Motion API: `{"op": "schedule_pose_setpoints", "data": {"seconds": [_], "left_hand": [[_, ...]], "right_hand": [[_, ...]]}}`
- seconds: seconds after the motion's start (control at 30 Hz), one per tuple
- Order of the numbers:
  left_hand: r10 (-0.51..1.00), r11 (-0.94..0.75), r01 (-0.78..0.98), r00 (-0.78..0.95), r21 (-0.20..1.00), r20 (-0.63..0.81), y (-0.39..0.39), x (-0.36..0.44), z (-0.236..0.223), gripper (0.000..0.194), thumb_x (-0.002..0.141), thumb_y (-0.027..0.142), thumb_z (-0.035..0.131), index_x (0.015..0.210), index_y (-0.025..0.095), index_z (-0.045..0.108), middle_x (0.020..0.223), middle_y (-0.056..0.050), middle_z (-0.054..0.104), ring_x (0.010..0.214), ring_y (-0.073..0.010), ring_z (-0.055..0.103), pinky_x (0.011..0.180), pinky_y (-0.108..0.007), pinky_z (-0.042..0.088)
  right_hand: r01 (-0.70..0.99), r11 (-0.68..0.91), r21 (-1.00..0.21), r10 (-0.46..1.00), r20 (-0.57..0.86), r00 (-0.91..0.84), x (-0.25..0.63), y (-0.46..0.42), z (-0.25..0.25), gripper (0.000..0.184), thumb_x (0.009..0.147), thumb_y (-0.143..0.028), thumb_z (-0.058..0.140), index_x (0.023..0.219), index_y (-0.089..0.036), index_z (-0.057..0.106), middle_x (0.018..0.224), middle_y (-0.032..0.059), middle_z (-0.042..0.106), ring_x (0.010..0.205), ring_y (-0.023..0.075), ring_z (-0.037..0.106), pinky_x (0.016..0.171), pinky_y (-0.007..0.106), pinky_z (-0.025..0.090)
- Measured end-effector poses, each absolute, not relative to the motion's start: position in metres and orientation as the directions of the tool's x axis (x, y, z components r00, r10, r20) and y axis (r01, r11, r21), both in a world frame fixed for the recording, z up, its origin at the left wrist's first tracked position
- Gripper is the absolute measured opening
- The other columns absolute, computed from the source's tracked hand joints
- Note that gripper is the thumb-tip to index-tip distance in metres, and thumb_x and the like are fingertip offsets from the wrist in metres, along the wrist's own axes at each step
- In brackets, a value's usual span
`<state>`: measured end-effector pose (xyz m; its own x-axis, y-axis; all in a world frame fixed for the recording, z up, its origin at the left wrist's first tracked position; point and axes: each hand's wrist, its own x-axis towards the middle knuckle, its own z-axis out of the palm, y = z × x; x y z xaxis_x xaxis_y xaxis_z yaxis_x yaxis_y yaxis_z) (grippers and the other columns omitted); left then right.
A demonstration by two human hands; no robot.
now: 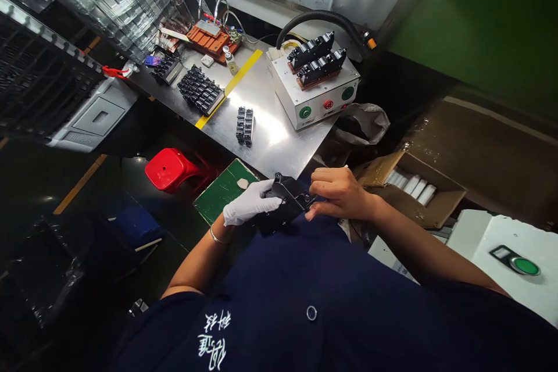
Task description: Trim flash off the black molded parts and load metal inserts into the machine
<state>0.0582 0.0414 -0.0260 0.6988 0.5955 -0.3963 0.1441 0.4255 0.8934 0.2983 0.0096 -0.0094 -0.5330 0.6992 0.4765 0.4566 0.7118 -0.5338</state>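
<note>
Behind gloved left fingers (267, 204), partly hidden black casing (288, 193)

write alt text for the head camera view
A gloved left hand holds a black part, the bare right hand at its edge, before a metal table. Black pieces and a white box sit on it.

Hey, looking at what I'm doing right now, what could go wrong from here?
The black part is off the bench, held in front of your body. If your gloved left hand slips while your bare right hand works at its end, it could drop.

The pair of black pieces stands near the bench's edge, so a stray bump might knock them off.
</note>
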Motion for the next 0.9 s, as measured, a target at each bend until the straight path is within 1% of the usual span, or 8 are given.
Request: {"op": "schedule_pose_setpoints", "data": {"seconds": [0.1,0.2,0.3,0.53,0.63,0.73,0.83,0.9], "left_hand": [[0.563,0.409,0.194,0.716,0.892,-0.414,0.044,0.057,-0.024,0.051,0.066,0.053,0.079,0.096,0.013,0.069,0.082,-0.001,0.064,0.073,-0.015,0.054,0.07,-0.025,0.045],[0.544,0.383,0.224,0.729,0.896,-0.415,0.045,0.056,-0.024,0.048,0.067,0.052,0.078,0.094,0.013,0.069,0.081,-0.001,0.064,0.073,-0.0151,0.054,0.07,-0.025,0.045],[0.547,0.39,0.205,0.733,0.898,-0.404,0.045,0.055,-0.026,0.05,0.068,0.053,0.078,0.095,0.013,0.069,0.084,-0.002,0.066,0.076,-0.0162,0.056,0.072,-0.026,0.045],[0.621,0.434,0.149,0.664,0.888,-0.415,0.04,0.056,-0.036,0.065,0.067,0.058,0.077,0.112,0.012,0.067,0.101,-0.009,0.071,0.095,-0.0249,0.063,0.084,-0.032,0.049],[0.619,0.436,0.145,0.668,0.888,-0.413,0.04,0.055,-0.037,0.066,0.068,0.059,0.076,0.112,0.011,0.067,0.102,-0.01,0.071,0.097,-0.0263,0.063,0.085,-0.033,0.049],[0.615,0.381,0.211,0.669,0.9,-0.417,0.045,0.052,-0.028,0.061,0.068,0.055,0.076,0.111,0.014,0.068,0.102,-0.008,0.071,0.096,-0.026,0.064,0.085,-0.034,0.05],[0.638,0.251,0.37,0.632,0.895,-0.44,0.054,0.051,-0.012,0.056,0.068,0.046,0.079,0.114,0.017,0.069,0.105,-0.007,0.072,0.098,-0.0261,0.065,0.088,-0.035,0.05],[0.645,0.17,0.436,0.629,0.884,-0.435,0.058,0.053,-0.005,0.056,0.066,0.042,0.082,0.116,0.02,0.069,0.105,-0.006,0.072,0.099,-0.0261,0.065,0.091,-0.035,0.049]], "right_hand": [[0.451,0.71,-0.541,0.7,0.467,-0.541,0.298,0.009,-0.009,0.058,0.088,-0.07,0.044,0.062,-0.018,0.052,0.057,-0.0014,0.044,0.054,0.0107,0.04,0.051,0.026,0.026],[0.435,0.722,-0.539,0.681,0.44,-0.585,0.299,0.008,-0.009,0.058,0.091,-0.065,0.045,0.056,-0.019,0.047,0.054,-0.0025,0.04,0.052,0.01,0.037,0.051,0.026,0.025],[0.439,0.712,-0.548,0.696,0.469,-0.544,0.298,0.007,-0.01,0.057,0.09,-0.065,0.047,0.058,-0.018,0.048,0.055,-0.0026,0.041,0.052,0.0098,0.037,0.05,0.026,0.025],[0.479,0.677,-0.559,0.734,0.47,-0.49,0.293,0.01,-0.016,0.056,0.093,-0.062,0.045,0.057,-0.019,0.047,0.054,-0.0017,0.043,0.052,0.0105,0.039,0.051,0.026,0.026],[0.455,0.62,-0.64,0.773,0.396,-0.496,0.295,0.01,-0.02,0.056,0.091,-0.061,0.051,0.054,-0.019,0.043,0.053,-0.0029,0.042,0.049,0.0086,0.038,0.05,0.025,0.025],[0.325,0.556,-0.765,0.767,0.321,-0.556,0.3,0.009,-0.021,0.06,0.088,-0.061,0.056,0.05,-0.019,0.037,0.047,-0.0052,0.036,0.044,0.0068,0.033,0.047,0.025,0.024],[0.232,0.378,-0.896,0.853,0.239,-0.464,0.301,0.009,-0.018,0.054,0.087,-0.062,0.055,0.056,-0.018,0.05,0.05,-0.0039,0.044,0.046,0.0079,0.039,0.047,0.024,0.03],[0.263,0.201,-0.944,0.917,0.086,-0.39,0.295,0.009,-0.018,0.044,0.083,-0.059,0.062,0.069,-0.017,0.06,0.058,-0.002,0.053,0.053,0.01,0.047,0.05,0.024,0.035]]}}
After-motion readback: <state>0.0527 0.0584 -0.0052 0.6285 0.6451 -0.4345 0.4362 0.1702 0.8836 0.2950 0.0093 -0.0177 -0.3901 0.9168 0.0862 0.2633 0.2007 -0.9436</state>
